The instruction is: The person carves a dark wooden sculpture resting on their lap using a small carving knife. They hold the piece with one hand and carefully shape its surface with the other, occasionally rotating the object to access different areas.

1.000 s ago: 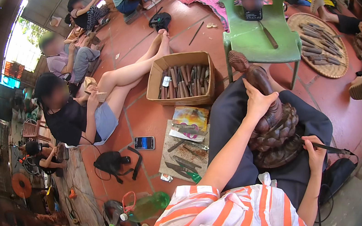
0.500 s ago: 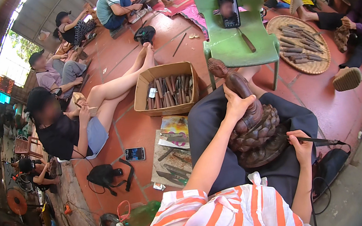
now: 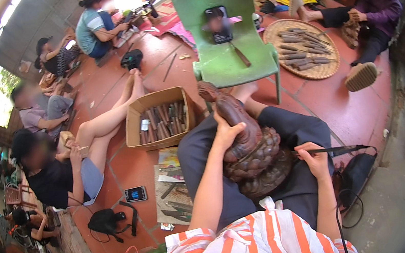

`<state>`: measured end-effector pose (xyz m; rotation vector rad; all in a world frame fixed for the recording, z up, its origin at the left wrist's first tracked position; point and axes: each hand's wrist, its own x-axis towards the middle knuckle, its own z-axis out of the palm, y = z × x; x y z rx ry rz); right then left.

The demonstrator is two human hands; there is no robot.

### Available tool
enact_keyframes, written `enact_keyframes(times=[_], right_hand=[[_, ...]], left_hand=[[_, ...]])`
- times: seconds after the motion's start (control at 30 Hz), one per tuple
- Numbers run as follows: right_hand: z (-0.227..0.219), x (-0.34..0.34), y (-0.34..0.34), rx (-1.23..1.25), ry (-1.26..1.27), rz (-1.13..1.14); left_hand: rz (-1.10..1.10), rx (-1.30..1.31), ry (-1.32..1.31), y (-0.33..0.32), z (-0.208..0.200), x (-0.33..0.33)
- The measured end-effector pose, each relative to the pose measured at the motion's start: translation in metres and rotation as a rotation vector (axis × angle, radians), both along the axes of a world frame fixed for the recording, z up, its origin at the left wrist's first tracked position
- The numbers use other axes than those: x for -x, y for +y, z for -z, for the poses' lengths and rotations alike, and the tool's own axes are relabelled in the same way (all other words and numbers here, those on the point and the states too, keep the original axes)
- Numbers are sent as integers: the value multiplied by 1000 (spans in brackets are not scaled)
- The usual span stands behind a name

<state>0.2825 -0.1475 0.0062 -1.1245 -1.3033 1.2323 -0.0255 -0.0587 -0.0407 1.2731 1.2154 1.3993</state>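
Observation:
A dark brown carved wooden statue with a lotus-like tiered base rests between my thighs, its head leaning away to the left. My left hand is closed around the statue's body, thumb across it. At the right side of the base, my right hand pinches a thin, dark, pen-like tool, its tip close to the carving. Whether the tip touches the wood I cannot tell. A black strap or cord runs right from that hand towards a black bag beside my leg.
A cardboard box of tool handles stands left of my knee. Ahead is a green plastic chair bearing a phone; right of it, a woven tray holds several chisels. Loose tools lie on a mat. Other people sit around.
The whole view has shifted, so things appear further left. My left hand still grips the statue, and my right hand remains beside its base with the tool.

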Motion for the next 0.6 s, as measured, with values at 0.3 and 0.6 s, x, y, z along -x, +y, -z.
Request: enact_keyframes(times=[0.3, 0.6], right_hand=[[-1, 11, 3, 12, 25, -73], [-29, -2, -6, -319, -432, -70]], left_hand=[[6, 45, -38, -1, -4, -3], [27, -17, 4, -1, -4, -1]])
